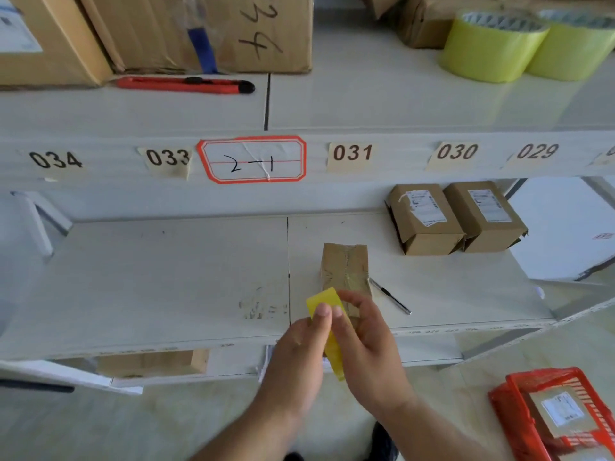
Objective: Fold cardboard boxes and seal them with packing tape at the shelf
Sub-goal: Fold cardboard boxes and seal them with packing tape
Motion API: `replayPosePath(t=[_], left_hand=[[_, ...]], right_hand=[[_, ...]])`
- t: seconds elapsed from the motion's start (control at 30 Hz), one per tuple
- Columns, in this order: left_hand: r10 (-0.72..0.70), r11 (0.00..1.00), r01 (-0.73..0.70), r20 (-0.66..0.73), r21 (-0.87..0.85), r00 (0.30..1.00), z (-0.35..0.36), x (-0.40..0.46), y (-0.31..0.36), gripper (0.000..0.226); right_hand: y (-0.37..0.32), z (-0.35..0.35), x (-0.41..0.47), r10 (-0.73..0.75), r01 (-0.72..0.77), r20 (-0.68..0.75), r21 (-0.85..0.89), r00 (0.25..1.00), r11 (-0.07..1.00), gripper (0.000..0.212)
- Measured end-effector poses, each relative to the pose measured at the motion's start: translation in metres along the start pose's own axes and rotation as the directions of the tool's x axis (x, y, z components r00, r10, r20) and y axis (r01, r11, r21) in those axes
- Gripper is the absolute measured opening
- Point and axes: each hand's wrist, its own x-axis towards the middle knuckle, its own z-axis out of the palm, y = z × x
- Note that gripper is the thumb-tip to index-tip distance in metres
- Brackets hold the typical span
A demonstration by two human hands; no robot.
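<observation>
Tape (329,331) is being pinched by both my left hand (299,347) and right hand (366,341); small box (346,271) is looking partly sealed, needing more.

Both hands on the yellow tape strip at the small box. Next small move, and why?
Probably lay the yellow tape strip down over the near end of the small box and press it flat. The left hand and right hand pinch the strip just in front of the box, its upper end hanging free, and older tape already runs along the box's top seam.
</observation>
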Motion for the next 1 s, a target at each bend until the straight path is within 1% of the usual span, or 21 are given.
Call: replayPosePath(t=[0.07, 0.13, 0.17, 0.2, 0.27, 0.3, 0.37, 0.4, 0.43, 0.5, 0.57, 0.6, 0.63, 0.67, 0.7, 0.77, 0.83, 0.87, 0.9, 0.97, 1.0], left_hand=[[-0.04, 0.992, 0.025, -0.125, -0.126, 0.991, 0.007, 0.009, -0.007, 0.048], [-0.009, 0.992, -0.018, -0.209, -0.125, 0.978, 0.008, 0.016, -0.015, 0.035], [0.026, 0.994, -0.048, -0.22, -0.095, 0.975, 0.008, 0.018, -0.018, 0.031], [0.066, 0.995, -0.082, -0.225, -0.061, 0.972, 0.005, 0.02, -0.023, 0.03], [0.136, 0.99, -0.137, -0.241, 0.013, 0.961, -0.002, 0.023, -0.029, 0.036], [0.173, 0.984, -0.159, -0.249, 0.078, 0.953, -0.008, 0.027, -0.033, 0.04], [0.249, 0.951, -0.184, -0.258, 0.249, 0.934, -0.024, 0.043, -0.043, 0.04], [0.288, 0.921, -0.187, -0.272, 0.342, 0.918, -0.036, 0.056, -0.049, 0.039], [0.329, 0.874, -0.179, -0.28, 0.453, 0.902, -0.05, 0.074, -0.056, 0.04], [0.369, 0.725, -0.087, -0.279, 0.684, 0.887, -0.083, 0.118, -0.072, 0.044], [0.382, 0.508, 0.056, -0.283, 0.86, 0.88, -0.112, 0.162, -0.092, 0.046], [0.382, 0.395, 0.132, -0.293, 0.909, 0.877, -0.125, 0.18, -0.102, 0.045], [0.361, 0.309, 0.201, -0.31, 0.93, 0.88, -0.135, 0.195, -0.112, 0.043], [0.321, 0.258, 0.259, -0.335, 0.931, 0.886, -0.143, 0.205, -0.121, 0.038], [0.289, 0.236, 0.296, -0.358, 0.926, 0.888, -0.147, 0.213, -0.128, 0.035], [0.268, 0.223, 0.326, -0.379, 0.919, 0.886, -0.148, 0.221, -0.138, 0.033], [0.266, 0.241, 0.339, -0.397, 0.91, 0.878, -0.143, 0.228, -0.139, 0.032], [0.263, 0.29, 0.347, -0.423, 0.892, 0.867, -0.139, 0.232, -0.137, 0.034], [0.268, 0.37, 0.344, -0.454, 0.863, 0.85, -0.133, 0.232, -0.132, 0.038], [0.306, 0.569, 0.226, -0.459, 0.791, 0.834, -0.106, 0.226, -0.118, 0.039], [0.265, 0.667, 0.149, -0.419, 0.73, 0.868, -0.083, 0.218, -0.111, 0.039]], right_hand=[[0.006, 0.008, 0.005, 0.034, -0.035, -0.02, -0.043, 0.999, 0.998, 0.028], [0.013, 0.015, 0.011, 0.116, -0.12, -0.081, -0.043, 0.99, 0.992, 0.018], [0.017, 0.018, 0.015, 0.153, -0.157, -0.104, -0.04, 0.983, 0.987, 0.026], [0.019, 0.021, 0.018, 0.174, -0.18, -0.105, -0.045, 0.979, 0.983, 0.039], [0.018, 0.028, 0.026, 0.253, -0.257, -0.059, -0.072, 0.966, 0.964, 0.061], [0.016, 0.031, 0.033, 0.328, -0.331, -0.055, -0.083, 0.943, 0.94, 0.067], [0.015, 0.032, 0.047, 0.439, -0.443, -0.071, -0.069, 0.896, 0.894, 0.066], [0.017, 0.029, 0.053, 0.428, -0.436, -0.088, -0.103, 0.899, 0.894, 0.059], [0.022, 0.023, 0.06, 0.377, -0.395, -0.12, -0.194, 0.918, 0.898, 0.05], [0.035, 0.002, 0.067, 0.257, -0.328, -0.229, -0.368, 0.939, 0.87, 0.03], [0.048, -0.026, 0.072, 0.232, -0.347, -0.317, -0.377, 0.919, 0.859, 0.012], [0.055, -0.038, 0.076, 0.259, -0.379, -0.34, -0.358, 0.904, 0.853, 0.007], [0.062, -0.048, 0.081, 0.3, -0.416, -0.344, -0.342, 0.89, 0.842, 0.01], [0.07, -0.056, 0.085, 0.339, -0.443, -0.322, -0.346, 0.884, 0.827, 0.016], [0.08, -0.062, 0.091, 0.366, -0.458, -0.296, -0.359, 0.882, 0.813, 0.018], [0.099, -0.068, 0.1, 0.386, -0.467, -0.272, -0.39, 0.882, 0.793, 0.011], [0.111, -0.068, 0.105, 0.395, -0.47, -0.257, -0.418, 0.882, 0.778, 0.02], [0.113, -0.066, 0.106, 0.406, -0.482, -0.261, -0.415, 0.876, 0.772, 0.024], [0.112, -0.065, 0.107, 0.409, -0.488, -0.269, -0.41, 0.872, 0.77, 0.026], [0.111, -0.062, 0.105, 0.404, -0.485, -0.272, -0.411, 0.873, 0.772, 0.028], [0.112, -0.059, 0.102, 0.413, -0.49, -0.265, -0.409, 0.871, 0.77, 0.029]])
